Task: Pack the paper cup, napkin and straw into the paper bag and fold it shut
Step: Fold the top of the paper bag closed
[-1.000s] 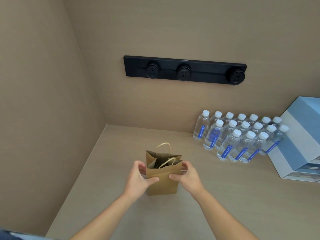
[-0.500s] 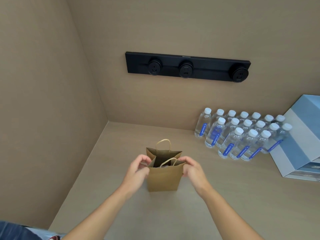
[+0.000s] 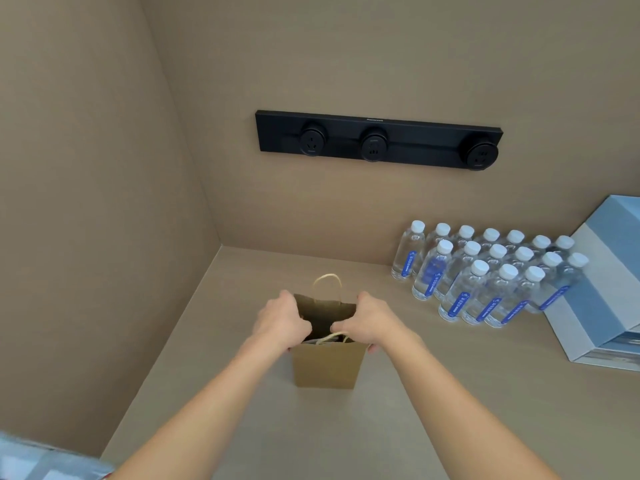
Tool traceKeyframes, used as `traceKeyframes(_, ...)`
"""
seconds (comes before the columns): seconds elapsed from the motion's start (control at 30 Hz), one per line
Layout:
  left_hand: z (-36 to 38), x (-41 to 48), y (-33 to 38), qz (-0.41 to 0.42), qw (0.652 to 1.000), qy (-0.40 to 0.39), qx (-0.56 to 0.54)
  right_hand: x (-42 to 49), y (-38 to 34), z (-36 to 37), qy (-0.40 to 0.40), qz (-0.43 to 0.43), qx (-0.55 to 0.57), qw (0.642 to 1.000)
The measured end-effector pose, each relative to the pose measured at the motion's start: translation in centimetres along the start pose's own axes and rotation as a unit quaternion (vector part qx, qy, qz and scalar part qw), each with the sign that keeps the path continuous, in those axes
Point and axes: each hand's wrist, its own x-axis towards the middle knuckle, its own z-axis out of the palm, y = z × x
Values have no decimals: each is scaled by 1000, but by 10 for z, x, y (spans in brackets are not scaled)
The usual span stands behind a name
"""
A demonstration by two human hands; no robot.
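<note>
The fingers of the left hand (image 3: 282, 320) curled over the left edge of a brown paper bag (image 3: 327, 365), gripping the rim, while the fingers of the right hand (image 3: 369, 322) gripped the right edge in the same way. Both hands pulled the mouth of the bag wide, and the bag stood upright on the beige desk (image 3: 450, 393), near the centre of the view. Its interior was dark; something pale showed just inside the near rim, too small to identify. One twisted paper handle (image 3: 327, 282) rose at the far rim, at twelve o'clock from the bag, and another lay across the near rim between the two thumbs. Bare forearms reached in from six o'clock. At two o'clock from the bag, well apart from it, stood a cluster of clear water bottles (image 3: 485, 278) with white caps and blue labels. A blue and white box (image 3: 595, 306) sat just beside them at three o'clock. On the wall at twelve o'clock hung a black power strip (image 3: 379, 140) with three round sockets.
</note>
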Motion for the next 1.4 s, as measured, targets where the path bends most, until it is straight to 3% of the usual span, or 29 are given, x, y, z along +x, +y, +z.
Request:
traceKeyframes(0.13, -7, 3, -6, -6, 999, -10, 45, -1, 6, 3, 48, -3, -53, 997)
traceKeyframes(0.4, -23, 13, -23, -57, 995, -74, -39, 1, 22, -11, 43, 35, 31, 998)
traceKeyframes(0.63, -12, 22, -25, -23, 986, -116, -121, 2, 19, -2, 26, -19, 60, 998)
traceKeyframes(0.87, -7, 13, -34, -13, 938, -211, -276, -2, 19, 2, -13, -18, 136, 990)
traceKeyframes(1.03, 3, 10, -46, 16, 910, -128, -393, -1, 27, 6, -25, -13, 235, 972)
traceKeyframes(1.2, 12, 5, -73, 129, 861, -166, -463, 1, 42, 15, -51, -38, 374, 925)
traceKeyframes(1.27, 14, 4, -82, 165, 868, -162, -440, 0, 50, 16, -99, -60, 434, 894)
traceKeyframes(1.33, 17, 3, -82, 193, 902, -113, -368, -2, 56, 18, -128, -71, 497, 855)
traceKeyframes(1.4, 24, 7, -80, 199, 933, -42, -299, -4, 61, 23, -97, -86, 494, 860)
